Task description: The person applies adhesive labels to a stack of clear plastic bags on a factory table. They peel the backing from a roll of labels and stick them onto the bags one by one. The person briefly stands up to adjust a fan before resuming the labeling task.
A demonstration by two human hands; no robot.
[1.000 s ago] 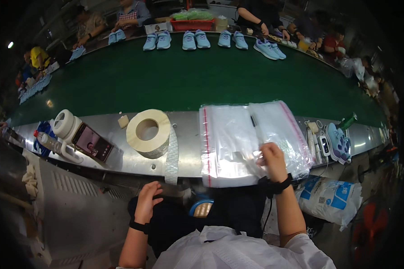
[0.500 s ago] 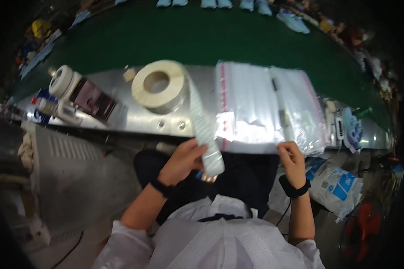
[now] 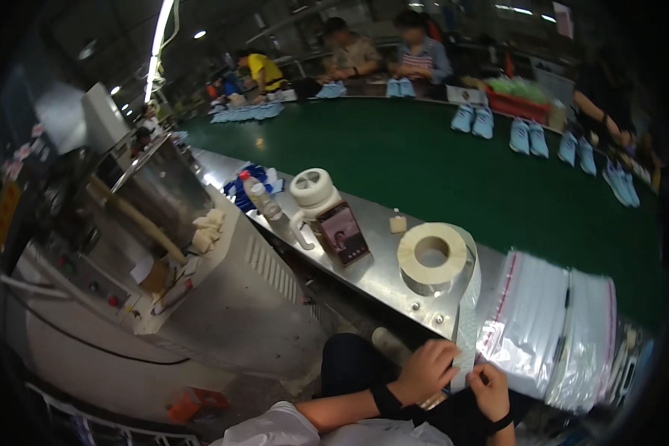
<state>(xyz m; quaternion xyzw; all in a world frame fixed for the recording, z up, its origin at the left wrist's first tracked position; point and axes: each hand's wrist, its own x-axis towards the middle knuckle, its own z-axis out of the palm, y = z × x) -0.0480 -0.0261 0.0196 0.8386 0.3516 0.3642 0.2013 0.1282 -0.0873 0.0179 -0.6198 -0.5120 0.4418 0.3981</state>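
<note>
Sticker strip (image 3: 467, 327) hung off its roll (image 3: 427, 277), probably set close for easy pulling; clear plastic bags (image 3: 529, 327) lay right of the roll, presumably for reach. Watching remotely, I saw the right hand (image 3: 492, 394), below the roll, seemingly pinching the strip's right edge near its lower end, the left hand (image 3: 426, 369) beside its other edge, grip unclear to me.

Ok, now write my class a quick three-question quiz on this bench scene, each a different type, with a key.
1. True or false: the cream roll stands between the phone and the stack of plastic bags.
2. Multiple choice: the shoes lined up across the green surface are mainly A) black, B) pale blue, C) red.
3. Short answer: which of the wearer's hands is nearer the bags?

Key: 1 true; 2 B; 3 the right hand.
</note>
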